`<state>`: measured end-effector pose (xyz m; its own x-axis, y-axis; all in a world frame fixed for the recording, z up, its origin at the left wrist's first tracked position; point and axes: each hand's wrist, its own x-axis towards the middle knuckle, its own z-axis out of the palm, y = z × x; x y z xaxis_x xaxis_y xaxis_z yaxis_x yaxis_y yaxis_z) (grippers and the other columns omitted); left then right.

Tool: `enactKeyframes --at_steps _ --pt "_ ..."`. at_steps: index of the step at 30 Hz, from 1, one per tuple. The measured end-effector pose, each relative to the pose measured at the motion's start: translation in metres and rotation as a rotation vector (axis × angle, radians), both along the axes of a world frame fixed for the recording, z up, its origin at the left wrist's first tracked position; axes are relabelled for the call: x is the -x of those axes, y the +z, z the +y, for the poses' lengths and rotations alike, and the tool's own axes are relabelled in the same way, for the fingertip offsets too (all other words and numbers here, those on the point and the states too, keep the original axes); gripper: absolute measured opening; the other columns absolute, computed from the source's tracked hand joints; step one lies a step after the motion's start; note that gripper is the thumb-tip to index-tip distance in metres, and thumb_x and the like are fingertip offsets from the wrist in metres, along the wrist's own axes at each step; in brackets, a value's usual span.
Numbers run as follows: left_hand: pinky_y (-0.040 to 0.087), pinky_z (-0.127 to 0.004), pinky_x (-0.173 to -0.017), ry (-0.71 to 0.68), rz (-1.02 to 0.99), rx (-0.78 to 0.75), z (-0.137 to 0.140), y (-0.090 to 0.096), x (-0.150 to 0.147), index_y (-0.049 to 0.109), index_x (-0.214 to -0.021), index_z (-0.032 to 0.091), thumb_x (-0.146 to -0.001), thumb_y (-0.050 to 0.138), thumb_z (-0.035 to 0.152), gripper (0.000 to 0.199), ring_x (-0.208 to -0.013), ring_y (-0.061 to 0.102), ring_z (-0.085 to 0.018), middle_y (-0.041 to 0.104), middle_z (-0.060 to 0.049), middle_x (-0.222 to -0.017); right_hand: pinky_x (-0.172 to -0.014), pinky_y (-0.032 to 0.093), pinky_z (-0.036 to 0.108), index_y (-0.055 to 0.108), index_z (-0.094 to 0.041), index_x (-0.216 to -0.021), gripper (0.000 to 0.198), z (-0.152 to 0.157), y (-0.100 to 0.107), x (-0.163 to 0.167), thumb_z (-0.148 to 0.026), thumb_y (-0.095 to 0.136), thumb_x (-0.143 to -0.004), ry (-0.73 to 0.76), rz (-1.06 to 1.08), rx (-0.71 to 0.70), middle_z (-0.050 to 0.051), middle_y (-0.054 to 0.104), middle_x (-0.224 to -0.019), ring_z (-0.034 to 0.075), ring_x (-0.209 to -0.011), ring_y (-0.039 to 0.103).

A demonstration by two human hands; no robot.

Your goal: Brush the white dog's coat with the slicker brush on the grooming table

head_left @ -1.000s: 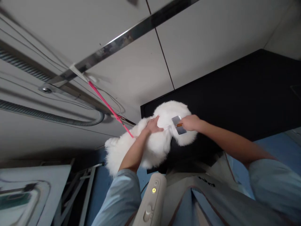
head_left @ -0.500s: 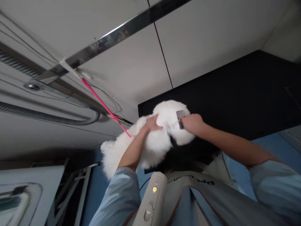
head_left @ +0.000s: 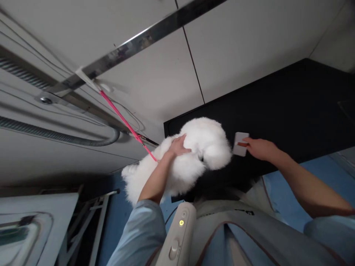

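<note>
In the head view, a fluffy white dog (head_left: 191, 155) stands at the near corner of a black grooming table (head_left: 291, 114), clipped to a pink leash (head_left: 124, 123) that runs up to a metal bar (head_left: 144, 40). The left hand (head_left: 179, 147) lies flat and open on the dog's back, fingers spread in the fur. The right hand (head_left: 259, 148) grips a slicker brush (head_left: 240, 144) by its orange handle, held just beside the dog's head and clear of the fur. A white device with a lit button (head_left: 179, 236) hangs at the person's chest.

Pale wall panels (head_left: 249, 44), blue floor (head_left: 288, 199)
</note>
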<state>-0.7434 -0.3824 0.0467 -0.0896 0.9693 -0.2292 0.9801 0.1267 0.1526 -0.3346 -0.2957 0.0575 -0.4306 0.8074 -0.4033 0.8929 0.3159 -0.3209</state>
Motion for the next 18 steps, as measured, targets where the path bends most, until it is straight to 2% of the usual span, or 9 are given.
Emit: enactKeyframes --at_steps 2,4,5,7,9,11,12,15,18 --pt "0.036 -0.048 -0.119 0.034 0.009 -0.169 -0.011 0.002 -0.012 0.046 -0.149 0.010 -0.071 0.080 0.040 0.091 -0.142 0.045 -0.038 0.048 -0.021 -0.152 -0.080 0.052 0.043 0.062 -0.009 -0.130 0.039 0.001 -0.014 -0.016 -0.019 0.053 -0.093 -0.095 -0.020 0.036 0.026 0.072 -0.106 0.034 -0.093 0.072" --pt "0.037 -0.049 -0.119 -0.013 0.007 -0.406 -0.022 0.000 -0.032 0.061 -0.133 0.014 -0.082 0.070 0.034 0.055 -0.140 0.047 -0.034 0.055 -0.019 -0.145 -0.078 0.053 0.037 0.066 -0.009 -0.119 0.032 0.004 -0.027 -0.025 -0.015 0.060 -0.088 -0.091 0.045 0.116 0.021 0.074 -0.103 0.029 -0.089 0.072" --pt "0.036 -0.048 -0.119 -0.088 -0.009 -0.476 -0.025 -0.004 -0.043 0.067 -0.121 0.016 -0.088 0.063 0.032 0.037 -0.138 0.050 -0.031 0.059 -0.016 -0.141 -0.075 0.054 0.033 0.068 -0.012 -0.114 0.029 0.005 -0.033 -0.027 -0.017 0.065 -0.085 -0.084 0.119 0.182 0.017 0.074 -0.102 0.025 -0.086 0.072" --pt "0.038 -0.048 -0.118 -0.282 -0.033 -0.418 -0.028 -0.012 -0.064 0.072 -0.106 0.019 -0.091 0.062 0.035 0.024 -0.133 0.055 -0.029 0.063 -0.014 -0.134 -0.066 0.054 0.029 0.070 -0.017 -0.106 0.028 0.010 -0.046 -0.026 -0.028 0.073 -0.081 -0.140 0.311 0.338 0.010 0.075 -0.099 0.020 -0.078 0.069" --pt "0.034 -0.055 -0.119 -0.350 0.039 -0.286 -0.026 -0.020 -0.076 0.072 -0.109 0.019 -0.083 0.074 0.038 0.033 -0.138 0.049 -0.036 0.056 -0.016 -0.145 -0.061 0.054 0.029 0.070 -0.018 -0.101 0.034 0.016 -0.061 -0.023 -0.039 0.077 -0.076 -0.259 0.491 0.408 0.009 0.075 -0.096 0.019 -0.071 0.067" --pt "0.027 -0.061 -0.121 -0.321 0.133 -0.194 -0.021 -0.024 -0.076 0.071 -0.116 0.018 -0.079 0.078 0.031 0.040 -0.147 0.037 -0.040 0.044 -0.018 -0.156 -0.067 0.055 0.030 0.070 -0.016 -0.091 0.030 0.020 -0.075 -0.017 -0.039 0.077 -0.074 -0.359 0.593 0.315 0.009 0.075 -0.090 0.019 -0.073 0.067" --pt "0.024 -0.062 -0.122 -0.309 0.157 -0.167 -0.018 -0.024 -0.072 0.071 -0.115 0.018 -0.080 0.075 0.025 0.036 -0.150 0.032 -0.040 0.040 -0.018 -0.159 -0.072 0.055 0.031 0.070 -0.016 -0.086 0.025 0.021 -0.081 -0.014 -0.037 0.075 -0.074 -0.399 0.614 0.233 0.009 0.075 -0.087 0.019 -0.077 0.068" --pt "0.022 -0.060 -0.124 -0.322 0.128 -0.138 -0.011 -0.020 -0.053 0.073 -0.107 0.018 -0.084 0.063 0.016 0.025 -0.152 0.030 -0.036 0.040 -0.014 -0.160 -0.086 0.054 0.037 0.070 -0.018 -0.082 0.014 0.012 -0.091 0.000 -0.031 0.065 -0.079 -0.506 0.585 -0.019 0.009 0.074 -0.085 0.023 -0.087 0.070" --pt "0.025 -0.056 -0.124 -0.281 0.042 -0.184 -0.004 -0.017 -0.033 0.072 -0.101 0.017 -0.086 0.058 0.019 0.021 -0.150 0.034 -0.033 0.043 -0.013 -0.158 -0.089 0.055 0.041 0.073 -0.020 -0.083 0.016 -0.012 -0.084 0.032 -0.028 0.061 -0.078 -0.488 0.691 -0.201 0.008 0.072 -0.090 0.025 -0.090 0.069"
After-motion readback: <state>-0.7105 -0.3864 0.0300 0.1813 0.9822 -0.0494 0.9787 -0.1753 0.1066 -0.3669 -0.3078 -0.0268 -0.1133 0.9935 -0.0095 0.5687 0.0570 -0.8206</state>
